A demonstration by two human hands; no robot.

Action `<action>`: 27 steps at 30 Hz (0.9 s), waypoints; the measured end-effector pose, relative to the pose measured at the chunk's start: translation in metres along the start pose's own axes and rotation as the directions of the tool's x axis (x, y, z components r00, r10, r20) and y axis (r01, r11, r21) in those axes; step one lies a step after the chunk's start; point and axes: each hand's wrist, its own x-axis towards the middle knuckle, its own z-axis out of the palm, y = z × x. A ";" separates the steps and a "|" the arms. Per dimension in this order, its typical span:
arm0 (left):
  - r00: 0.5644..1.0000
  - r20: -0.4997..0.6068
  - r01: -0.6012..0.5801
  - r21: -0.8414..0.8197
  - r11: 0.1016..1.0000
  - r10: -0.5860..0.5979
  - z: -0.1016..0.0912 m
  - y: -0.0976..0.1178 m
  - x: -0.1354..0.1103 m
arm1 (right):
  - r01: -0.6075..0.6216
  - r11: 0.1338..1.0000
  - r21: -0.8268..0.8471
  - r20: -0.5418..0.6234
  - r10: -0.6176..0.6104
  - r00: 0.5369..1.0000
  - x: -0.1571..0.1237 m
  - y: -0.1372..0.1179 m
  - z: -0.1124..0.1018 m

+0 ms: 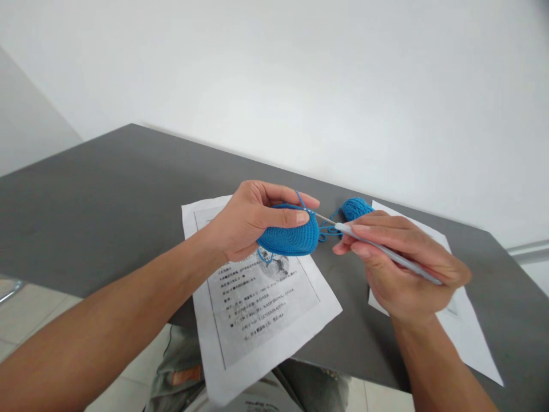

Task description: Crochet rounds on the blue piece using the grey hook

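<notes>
A round blue crochet piece point(291, 239) is pinched at its upper edge between the thumb and fingers of my left hand point(253, 217). My right hand point(398, 257) grips a crochet hook point(386, 250) by its pale grey handle, much like a pen. The hook's thin metal shaft reaches left to the edge of the piece, beside my left thumb; its tip is hard to make out there. A strand of blue yarn loops up by my left index finger, and another short loop hangs below the piece. Behind my right fingers lies a blue yarn ball point(355, 207), partly hidden.
A printed sheet point(266, 326) with text and a picture lies under my hands and hangs over the near edge of the grey table point(128, 189). Another white sheet point(467, 332) lies at the right, partly beneath my right hand. A white wall point(300, 86) rises behind the table.
</notes>
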 end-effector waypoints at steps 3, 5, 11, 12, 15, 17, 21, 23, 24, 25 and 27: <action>1.000 0.007 -0.006 0.020 1.000 0.006 -0.001 0.001 0.001 | 0.031 0.999 -0.021 0.033 -0.031 0.999 0.003 -0.001 -0.004; 1.000 -0.003 -0.016 0.047 0.999 0.016 -0.002 0.001 0.002 | 0.078 0.995 -0.059 0.064 -0.074 0.995 0.006 -0.001 -0.007; 1.000 0.008 -0.028 0.146 0.989 0.027 -0.008 0.002 0.006 | 0.212 0.966 -0.150 0.236 -0.174 0.956 0.009 -0.001 -0.021; 0.999 0.010 -0.036 0.161 0.986 0.035 -0.009 0.002 0.006 | 0.227 0.962 -0.153 0.261 -0.182 0.948 0.009 -0.002 -0.023; 0.998 0.029 -0.054 0.196 0.979 0.049 -0.011 0.002 0.007 | 0.221 0.963 -0.157 0.296 -0.168 0.940 0.009 -0.004 -0.026; 0.998 0.048 -0.051 0.207 0.977 0.042 -0.012 0.002 0.007 | 0.192 0.971 -0.140 0.275 -0.148 0.950 0.009 -0.006 -0.026; 0.997 0.078 -0.036 0.202 0.979 0.020 -0.012 0.002 0.007 | 0.099 0.991 -0.094 0.197 -0.079 0.977 0.008 -0.007 -0.023; 0.996 0.089 -0.031 0.198 0.980 0.013 -0.012 0.003 0.007 | 0.035 0.997 -0.074 0.165 -0.023 0.986 0.007 -0.006 -0.021; 0.996 0.092 -0.028 0.195 0.980 0.010 -0.012 0.003 0.006 | 0.004 0.998 -0.064 0.148 0.006 0.989 0.006 -0.006 -0.021; 0.996 0.094 -0.024 0.190 0.981 0.007 -0.012 0.003 0.006 | -0.018 0.998 -0.056 0.130 0.025 0.991 0.005 -0.005 -0.020; 0.996 0.093 -0.022 0.182 0.983 0.005 -0.012 0.003 0.006 | -0.020 0.998 -0.059 0.112 0.027 0.993 0.005 -0.005 -0.019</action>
